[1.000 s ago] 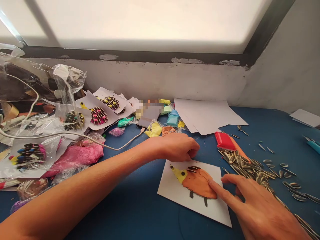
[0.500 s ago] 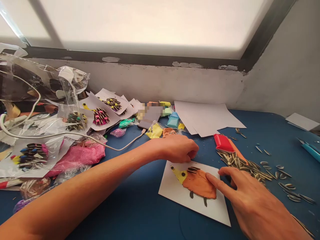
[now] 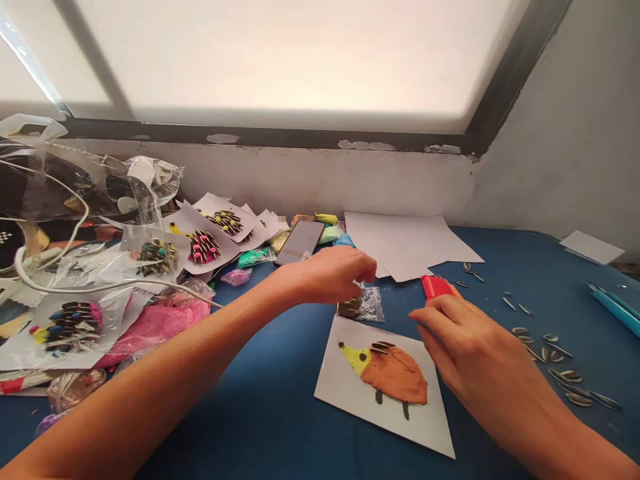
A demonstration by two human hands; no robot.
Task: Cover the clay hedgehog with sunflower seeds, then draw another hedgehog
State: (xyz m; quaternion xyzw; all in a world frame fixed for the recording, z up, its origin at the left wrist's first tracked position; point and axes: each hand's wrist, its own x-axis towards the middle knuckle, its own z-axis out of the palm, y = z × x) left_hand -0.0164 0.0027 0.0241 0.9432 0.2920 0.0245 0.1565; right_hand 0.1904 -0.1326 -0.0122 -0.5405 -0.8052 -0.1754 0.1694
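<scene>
A hedgehog figure (image 3: 397,377) of orange and yellow clay lies on a white card (image 3: 345,400). Several sunflower seeds (image 3: 383,347) sit at the top of its back. My left hand (image 3: 330,275) hovers beyond the card with curled fingers; whatever they hold is hidden. Just below it lies a small clear bag (image 3: 370,305) with dark clay. My right hand (image 3: 467,340) is off the card's right side, thumb and forefinger together, over the spot where seeds were piled. I cannot make out anything between its fingertips. A red packet (image 3: 435,288) shows behind it.
Loose seeds (image 3: 570,376) lie to the right, near a blue tool (image 3: 615,307). White sheets (image 3: 405,240) and a phone (image 3: 301,241) are at the back. On the left are other seed-covered hedgehogs (image 3: 204,247), a pink cloth (image 3: 160,327) and a white cable (image 3: 120,287).
My right hand has left the orange clay and moved up beside the card, its fingertips drawing together. The left hand has shifted left, uncovering the small bag. The view has moved slightly.
</scene>
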